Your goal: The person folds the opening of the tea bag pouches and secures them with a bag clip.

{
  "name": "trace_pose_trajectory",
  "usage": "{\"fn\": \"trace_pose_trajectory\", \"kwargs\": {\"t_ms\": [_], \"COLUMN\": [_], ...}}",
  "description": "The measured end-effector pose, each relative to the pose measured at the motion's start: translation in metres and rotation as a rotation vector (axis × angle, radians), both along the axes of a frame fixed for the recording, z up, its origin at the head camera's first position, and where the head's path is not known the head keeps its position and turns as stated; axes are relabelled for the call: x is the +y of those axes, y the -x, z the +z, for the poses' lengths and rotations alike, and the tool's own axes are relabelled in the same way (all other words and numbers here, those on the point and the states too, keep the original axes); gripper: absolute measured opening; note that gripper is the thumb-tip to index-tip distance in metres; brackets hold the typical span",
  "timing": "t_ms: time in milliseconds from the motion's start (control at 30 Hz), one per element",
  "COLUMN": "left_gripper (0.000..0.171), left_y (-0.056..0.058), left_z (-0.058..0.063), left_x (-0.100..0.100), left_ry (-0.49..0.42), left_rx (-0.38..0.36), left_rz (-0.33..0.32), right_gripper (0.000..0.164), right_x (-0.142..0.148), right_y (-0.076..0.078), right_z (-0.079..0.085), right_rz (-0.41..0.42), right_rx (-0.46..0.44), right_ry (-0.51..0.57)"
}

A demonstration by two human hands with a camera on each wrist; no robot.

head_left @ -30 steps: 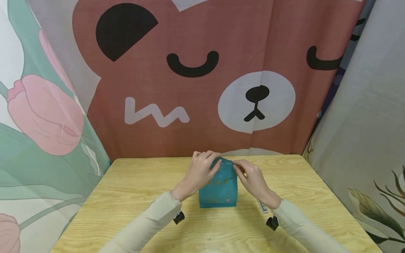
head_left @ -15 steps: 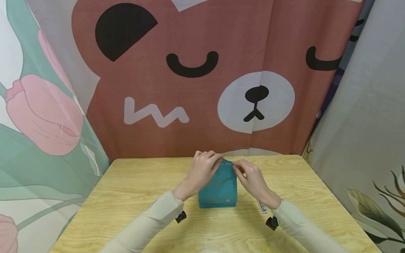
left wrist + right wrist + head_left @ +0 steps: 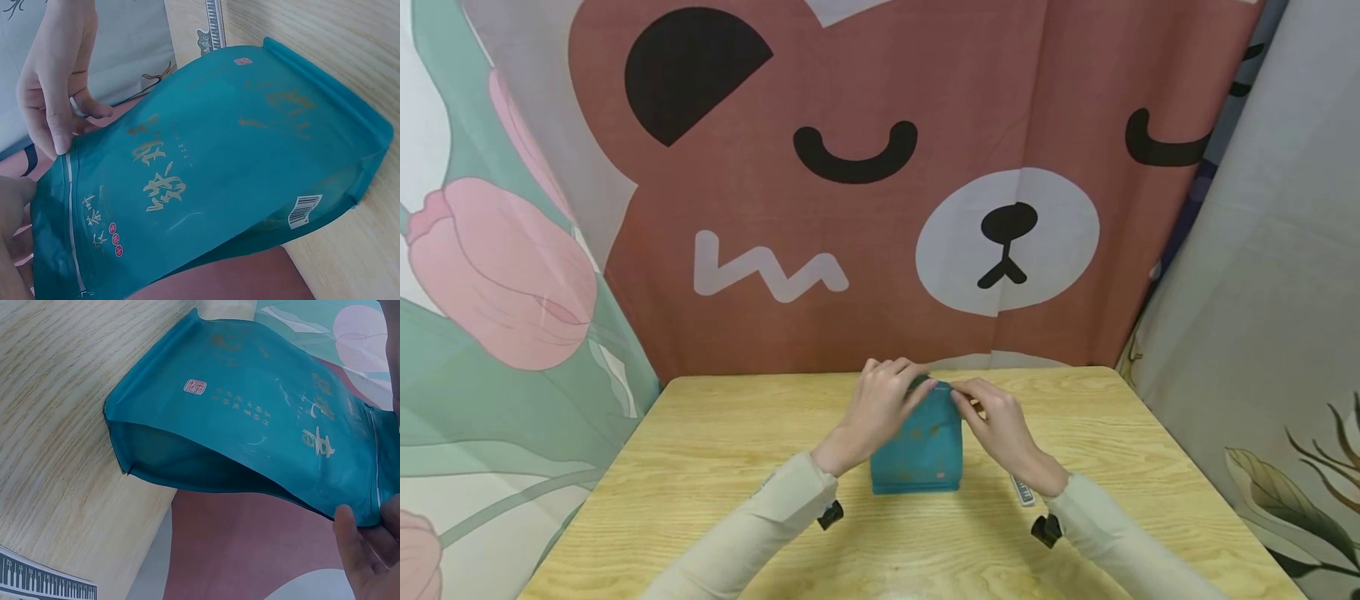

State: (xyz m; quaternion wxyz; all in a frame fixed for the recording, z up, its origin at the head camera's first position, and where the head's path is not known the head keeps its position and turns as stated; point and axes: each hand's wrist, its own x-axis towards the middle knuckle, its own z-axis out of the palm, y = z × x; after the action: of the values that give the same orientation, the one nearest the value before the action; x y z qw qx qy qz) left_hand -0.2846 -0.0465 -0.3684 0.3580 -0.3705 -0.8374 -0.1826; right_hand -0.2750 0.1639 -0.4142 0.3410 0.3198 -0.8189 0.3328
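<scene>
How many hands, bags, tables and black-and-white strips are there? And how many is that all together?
Hands: 2 (left hand, right hand)
Bags: 1 (teal bag)
Tables: 1 (wooden table)
Strips: 1 (black-and-white strip)
Total: 5

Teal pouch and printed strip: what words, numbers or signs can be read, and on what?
"茶叶", probably: teal pouch, near its top.
Pouch's other gold characters, red circles, red seal: too blurred.
Barcode, on pouch: digits too small.
Printed strip: markings too small.
</scene>
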Motion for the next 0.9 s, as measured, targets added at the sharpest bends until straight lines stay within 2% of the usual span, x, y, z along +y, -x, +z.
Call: {"fn": "trace_pose_trajectory", "kwargs": {"t_ms": [167,500,733,900], "left_gripper": [0.019,0.021,0.021,0.021], "left_y": [-0.0003,-0.0008,-0.001,-0.0015], "left_z": [0.0,-0.0003,0.0004,0.0004], "left_x": [0.0011,0.0012,0.0007,0.0004], "left_ry": [-0.001,0.01,0.02,0.025], "left_rx": [0.003,-0.026,-0.034,-0.03], "left_rz": [0.004,0.008,0.007,0.007], "right_gripper": [0.019,0.022,0.022,0.021], "right_x": [0.001,0.0037,0.0051,0.0054], "right_y": [0.0013,0.0052,0.0073,0.0069], "right_z": [-0.0003,0.0004,0.0012,0.0033], "right_rz": [0.037,0.075,0.139,0.134], "right_rx": [-0.038,-0.002,-0.051,-0.112], "right_ry": [0.035,0.033,0.09,0.109]}}
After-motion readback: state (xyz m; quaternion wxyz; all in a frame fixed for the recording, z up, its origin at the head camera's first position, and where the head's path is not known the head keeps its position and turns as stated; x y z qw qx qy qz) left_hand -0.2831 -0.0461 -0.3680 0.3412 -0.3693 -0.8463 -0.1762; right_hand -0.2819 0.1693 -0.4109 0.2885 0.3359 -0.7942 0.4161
